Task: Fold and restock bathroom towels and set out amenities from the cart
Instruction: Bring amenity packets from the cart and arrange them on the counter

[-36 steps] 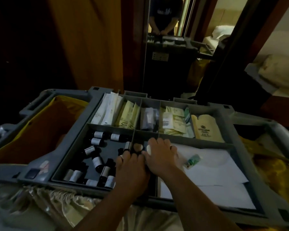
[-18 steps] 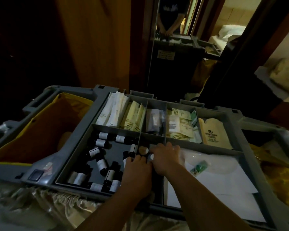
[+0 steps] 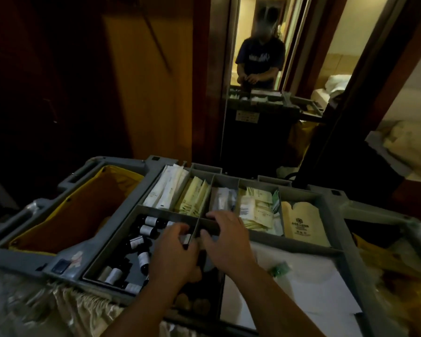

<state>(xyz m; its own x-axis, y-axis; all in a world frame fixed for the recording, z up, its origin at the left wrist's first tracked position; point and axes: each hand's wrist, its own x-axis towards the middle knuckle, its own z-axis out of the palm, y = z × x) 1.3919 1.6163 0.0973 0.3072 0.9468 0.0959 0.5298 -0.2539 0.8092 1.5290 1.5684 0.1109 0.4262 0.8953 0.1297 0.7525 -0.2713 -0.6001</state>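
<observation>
— Tray (image 3: 117, 227) of the cart, grey, in a dim room. Hands?
— My left hand (image 3: 175, 254) pinches a small bottle (image 3: 186, 238) at the divider; spare bottles (image 3: 144, 257) lie at nine o'clock. My right hand (image 3: 229, 242) curls beside it, grip unclear.
— Room?
— Mirror (image 3: 253, 117) at twelve, bed (image 3: 411, 142) at two.

Small dark bottles (image 3: 144, 257) loose in tray (image 3: 111, 243)

Cannot confirm a pinch on the small bottle (image 3: 186, 238) by left hand (image 3: 173, 254) at the divider (image 3: 197, 226), nor see anything beneath right hand (image 3: 226, 242). Cannot read print on sachets (image 3: 255, 210). Cannot identify dim round shapes (image 3: 195, 304) below wrists.
</observation>
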